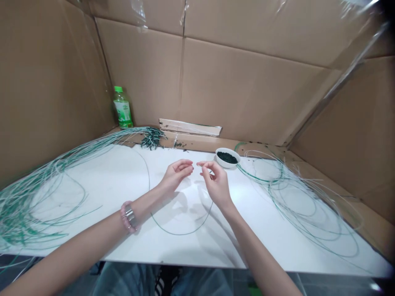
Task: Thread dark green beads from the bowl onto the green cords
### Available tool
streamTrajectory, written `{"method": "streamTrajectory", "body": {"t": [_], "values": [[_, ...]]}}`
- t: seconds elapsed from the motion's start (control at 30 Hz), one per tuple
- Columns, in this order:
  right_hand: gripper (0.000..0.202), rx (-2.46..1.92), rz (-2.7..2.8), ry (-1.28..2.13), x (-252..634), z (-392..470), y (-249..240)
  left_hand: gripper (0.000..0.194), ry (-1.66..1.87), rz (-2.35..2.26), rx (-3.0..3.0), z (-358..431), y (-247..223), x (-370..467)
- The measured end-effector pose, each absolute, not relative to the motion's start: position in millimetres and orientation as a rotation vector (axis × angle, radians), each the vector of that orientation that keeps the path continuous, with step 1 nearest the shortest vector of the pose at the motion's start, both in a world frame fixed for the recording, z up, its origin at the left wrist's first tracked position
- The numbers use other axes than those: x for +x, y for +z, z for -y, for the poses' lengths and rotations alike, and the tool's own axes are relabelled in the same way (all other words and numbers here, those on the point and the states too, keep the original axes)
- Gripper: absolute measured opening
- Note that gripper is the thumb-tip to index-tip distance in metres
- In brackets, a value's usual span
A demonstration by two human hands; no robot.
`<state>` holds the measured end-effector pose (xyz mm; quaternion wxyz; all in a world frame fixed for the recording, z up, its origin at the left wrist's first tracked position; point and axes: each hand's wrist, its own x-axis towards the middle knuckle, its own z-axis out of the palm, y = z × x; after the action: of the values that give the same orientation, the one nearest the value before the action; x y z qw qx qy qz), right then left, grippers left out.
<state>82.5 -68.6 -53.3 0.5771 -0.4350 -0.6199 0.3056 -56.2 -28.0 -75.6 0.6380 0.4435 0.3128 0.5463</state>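
While I watch through the head camera, the left hand and right hand face each other above the white worktop, fingertips near but apart. Left: fingers loosely curled, thumb close to them; I cannot tell what, if anything, is gripped. Right: thumb and index partly closed, a tiny item at the tips, too small for me to identify; grip unconfirmed. A thin green strand curves below both hands, passing behind the left wrist and up to the right hand. Bowl of dark beads: just beyond the right hand.
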Motion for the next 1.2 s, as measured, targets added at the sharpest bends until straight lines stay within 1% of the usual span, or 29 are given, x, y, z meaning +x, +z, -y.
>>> {"method": "streamTrajectory", "body": {"t": [0.1, 0.2, 0.3, 0.5, 0.87, 1.07, 1.2], "values": [[0.009, -1.005, 1.495, 0.766, 74, 77, -55, 0.036, 1.244, -0.597, 0.795, 38, -76, -62], [0.006, -0.991, 1.532, 0.787, 70, 82, -55, 0.03, 1.219, -0.509, 0.718, 46, -77, -64], [0.004, -0.982, 1.555, 0.771, 69, 86, -53, 0.028, 1.205, -0.483, 0.691, 49, -74, -65], [0.003, -1.0, 1.581, 0.707, 70, 90, -49, 0.032, 1.131, -0.497, 0.753, 50, -67, -67], [0.005, -1.001, 1.644, 0.647, 71, 91, -46, 0.034, 1.138, -0.546, 0.874, 50, -66, -67], [0.007, -1.005, 1.669, 0.613, 72, 90, -45, 0.029, 1.179, -0.534, 0.954, 46, -68, -68], [0.009, -1.019, 1.686, 0.577, 72, 90, -43, 0.024, 1.262, -0.583, 1.11, 44, -70, -70]]}}
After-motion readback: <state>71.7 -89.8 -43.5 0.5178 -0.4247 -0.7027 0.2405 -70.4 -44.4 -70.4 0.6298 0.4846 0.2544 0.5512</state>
